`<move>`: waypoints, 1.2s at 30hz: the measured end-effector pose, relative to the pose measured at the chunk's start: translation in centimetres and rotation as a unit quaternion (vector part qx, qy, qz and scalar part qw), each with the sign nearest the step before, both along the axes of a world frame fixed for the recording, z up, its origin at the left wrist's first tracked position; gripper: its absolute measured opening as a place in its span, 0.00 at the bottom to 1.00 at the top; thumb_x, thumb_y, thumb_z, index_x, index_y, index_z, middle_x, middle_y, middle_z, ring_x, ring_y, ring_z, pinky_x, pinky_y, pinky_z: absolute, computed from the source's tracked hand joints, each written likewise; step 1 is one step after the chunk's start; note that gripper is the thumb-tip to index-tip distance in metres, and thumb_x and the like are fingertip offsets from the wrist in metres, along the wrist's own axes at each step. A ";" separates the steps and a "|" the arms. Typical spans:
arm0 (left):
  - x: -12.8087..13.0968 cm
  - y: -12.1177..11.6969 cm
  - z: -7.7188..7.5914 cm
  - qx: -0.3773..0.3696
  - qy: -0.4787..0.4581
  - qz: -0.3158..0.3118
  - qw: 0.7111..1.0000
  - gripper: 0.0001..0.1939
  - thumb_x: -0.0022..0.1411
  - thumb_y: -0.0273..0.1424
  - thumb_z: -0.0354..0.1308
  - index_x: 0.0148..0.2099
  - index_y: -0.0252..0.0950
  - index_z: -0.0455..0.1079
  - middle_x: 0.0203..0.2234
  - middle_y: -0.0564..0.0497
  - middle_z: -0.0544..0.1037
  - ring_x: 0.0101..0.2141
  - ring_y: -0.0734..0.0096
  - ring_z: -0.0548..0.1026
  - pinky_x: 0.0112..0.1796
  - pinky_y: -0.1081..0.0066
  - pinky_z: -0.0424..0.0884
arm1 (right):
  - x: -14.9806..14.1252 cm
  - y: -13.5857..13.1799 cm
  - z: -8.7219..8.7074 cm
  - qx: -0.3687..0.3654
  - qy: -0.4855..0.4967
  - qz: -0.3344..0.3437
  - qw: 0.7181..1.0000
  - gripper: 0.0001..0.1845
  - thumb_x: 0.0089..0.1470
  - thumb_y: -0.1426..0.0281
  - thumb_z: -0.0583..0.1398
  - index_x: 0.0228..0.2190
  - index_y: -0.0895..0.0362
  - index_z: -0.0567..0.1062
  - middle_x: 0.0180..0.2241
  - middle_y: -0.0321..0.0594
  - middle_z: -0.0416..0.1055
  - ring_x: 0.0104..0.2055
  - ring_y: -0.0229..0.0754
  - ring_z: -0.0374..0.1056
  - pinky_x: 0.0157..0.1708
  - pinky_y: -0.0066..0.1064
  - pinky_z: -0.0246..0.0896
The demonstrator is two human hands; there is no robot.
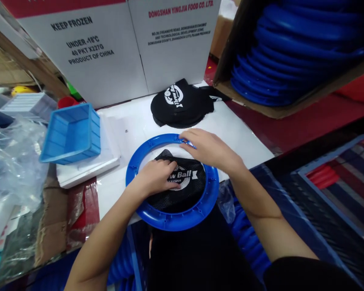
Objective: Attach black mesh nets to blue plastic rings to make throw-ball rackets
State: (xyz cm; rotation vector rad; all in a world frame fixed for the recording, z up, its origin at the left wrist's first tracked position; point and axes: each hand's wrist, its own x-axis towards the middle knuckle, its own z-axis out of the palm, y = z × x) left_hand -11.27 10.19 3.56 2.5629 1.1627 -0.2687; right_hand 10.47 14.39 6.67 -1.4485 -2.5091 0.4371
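Observation:
A blue plastic ring (172, 222) lies near the front edge of the white work surface. Inside it is a black mesh piece (197, 178) with white "Throw Ball" lettering, partly covered by my left hand (156, 176). My left hand's fingers are bent over this mesh, with the thumb on the print. At the ring's far right rim, my right hand (204, 147) has its fingers closed on the ring; a small shiny bit shows by the fingertips, too small to name. Beyond the ring, more black mesh pieces (182, 105) with white print lie in a pile.
A blue bin (71, 133) sits on white boards (87, 173) at left, beside clear plastic bags (15, 161). A white carton (109, 76) stands at the back. Stacked blue rings (291, 60) fill a cardboard box at upper right. More blue rings (248, 234) are below the table.

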 end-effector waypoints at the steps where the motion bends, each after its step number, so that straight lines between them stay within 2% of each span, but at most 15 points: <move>1: 0.0 0.0 0.1 0.010 0.002 0.006 1.000 0.33 0.66 0.51 0.69 0.59 0.28 0.73 0.49 0.35 0.82 0.49 0.42 0.82 0.48 0.53 0.78 | 0.8 -1.9 -0.6 0.043 -0.005 -0.067 0.997 0.18 0.73 0.62 0.55 0.54 0.56 0.77 0.52 0.54 0.79 0.56 0.61 0.72 0.48 0.46 0.70; 3: -0.2 0.2 0.1 0.039 -0.005 0.006 0.999 0.41 0.61 0.53 0.73 0.64 0.28 0.71 0.54 0.33 0.80 0.53 0.39 0.80 0.52 0.49 0.77 | 2.4 -4.7 -2.1 0.073 -0.034 -0.171 0.982 0.28 0.72 0.55 0.56 0.64 0.59 0.70 0.57 0.63 0.75 0.58 0.69 0.70 0.48 0.53 0.72; 4: -0.3 0.3 -0.1 0.054 -0.013 0.001 0.998 0.44 0.59 0.53 0.74 0.66 0.28 0.70 0.57 0.32 0.78 0.56 0.37 0.78 0.55 0.47 0.75 | 3.0 -5.7 -2.8 0.062 -0.048 -0.189 0.979 0.33 0.71 0.53 0.55 0.67 0.60 0.65 0.58 0.65 0.74 0.58 0.71 0.70 0.48 0.56 0.73; 7: -0.7 0.6 -0.7 0.067 -0.035 -0.018 0.997 0.48 0.58 0.53 0.75 0.71 0.32 0.68 0.67 0.30 0.70 0.66 0.33 0.69 0.65 0.42 0.67 | 3.9 -6.4 -4.3 0.001 -0.060 -0.160 0.985 0.36 0.71 0.57 0.55 0.71 0.61 0.59 0.55 0.64 0.76 0.56 0.69 0.72 0.51 0.59 0.73; 10: -1.0 0.9 -1.4 0.027 -0.049 -0.036 0.998 0.51 0.58 0.53 0.74 0.74 0.34 0.64 0.75 0.30 0.59 0.74 0.33 0.57 0.71 0.40 0.58 | 3.7 -5.2 -4.3 -0.039 -0.059 -0.125 0.990 0.34 0.69 0.63 0.56 0.71 0.61 0.60 0.54 0.62 0.77 0.56 0.68 0.74 0.52 0.58 0.74; 12: -1.0 0.9 -1.7 -0.001 -0.054 -0.043 0.998 0.52 0.59 0.53 0.74 0.76 0.36 0.61 0.77 0.31 0.54 0.76 0.35 0.53 0.73 0.41 0.54 | 3.4 -4.0 -4.0 -0.048 -0.060 -0.116 0.990 0.34 0.67 0.65 0.57 0.70 0.60 0.62 0.54 0.62 0.78 0.57 0.69 0.74 0.52 0.58 0.74; 16: -0.7 0.5 -1.8 -0.031 -0.043 -0.031 0.998 0.55 0.60 0.53 0.73 0.79 0.37 0.55 0.79 0.32 0.45 0.78 0.37 0.44 0.74 0.41 0.46 | 3.2 -1.5 -4.0 -0.055 -0.021 -0.065 0.996 0.32 0.66 0.68 0.59 0.68 0.58 0.65 0.59 0.59 0.76 0.62 0.66 0.72 0.59 0.57 0.71; 20: -0.6 -0.2 -1.7 -0.042 -0.029 -0.010 0.999 0.55 0.62 0.55 0.71 0.81 0.39 0.52 0.80 0.33 0.40 0.78 0.34 0.39 0.74 0.38 0.45 | 3.2 1.3 -5.0 -0.063 0.027 -0.013 0.998 0.31 0.64 0.68 0.62 0.66 0.58 0.68 0.63 0.57 0.73 0.67 0.63 0.68 0.65 0.56 0.66; 22: -0.7 -0.4 -1.5 -0.034 -0.026 -0.004 0.999 0.55 0.61 0.56 0.71 0.80 0.40 0.54 0.80 0.34 0.42 0.78 0.33 0.41 0.74 0.40 0.47 | 3.0 2.4 -5.5 -0.063 0.046 0.007 0.997 0.30 0.64 0.67 0.63 0.65 0.57 0.70 0.63 0.56 0.74 0.66 0.62 0.69 0.66 0.56 0.67; 25: -0.8 -0.3 -1.1 -0.002 -0.030 -0.011 0.999 0.51 0.62 0.57 0.70 0.78 0.39 0.59 0.79 0.33 0.50 0.77 0.35 0.48 0.73 0.42 0.52 | 2.4 3.8 -6.1 -0.050 0.053 0.038 0.997 0.28 0.63 0.67 0.63 0.63 0.56 0.73 0.62 0.54 0.75 0.66 0.61 0.70 0.65 0.56 0.67; 27: -0.7 -0.2 -0.9 0.027 -0.031 -0.013 0.999 0.41 0.69 0.53 0.65 0.75 0.37 0.65 0.75 0.34 0.59 0.74 0.36 0.57 0.70 0.43 0.60 | 1.8 4.3 -6.4 -0.039 0.053 0.065 0.996 0.27 0.63 0.68 0.62 0.63 0.57 0.74 0.61 0.55 0.75 0.66 0.61 0.69 0.66 0.56 0.66; 29: -0.5 0.0 -0.8 0.062 -0.022 -0.009 0.998 0.27 0.78 0.44 0.56 0.70 0.36 0.70 0.69 0.34 0.69 0.68 0.39 0.68 0.62 0.46 0.70 | 1.3 4.7 -6.5 -0.034 0.057 0.086 0.994 0.27 0.62 0.68 0.62 0.62 0.58 0.74 0.62 0.56 0.75 0.66 0.62 0.69 0.67 0.57 0.64; 32: -0.2 0.3 -1.0 0.119 -0.010 -0.001 0.993 0.17 0.80 0.33 0.50 0.60 0.32 0.75 0.57 0.35 0.77 0.56 0.45 0.76 0.52 0.52 0.75 | 0.9 5.3 -6.0 -0.047 0.058 0.101 0.992 0.28 0.62 0.67 0.62 0.62 0.58 0.75 0.61 0.55 0.76 0.65 0.62 0.70 0.66 0.57 0.65; 36: -0.3 0.7 -1.4 0.141 -0.029 0.027 0.989 0.12 0.77 0.34 0.57 0.54 0.32 0.75 0.52 0.37 0.78 0.50 0.50 0.77 0.49 0.57 0.76 | 1.3 7.2 -4.0 -0.122 0.032 0.151 0.980 0.32 0.60 0.62 0.66 0.64 0.56 0.74 0.61 0.54 0.77 0.60 0.59 0.74 0.60 0.52 0.70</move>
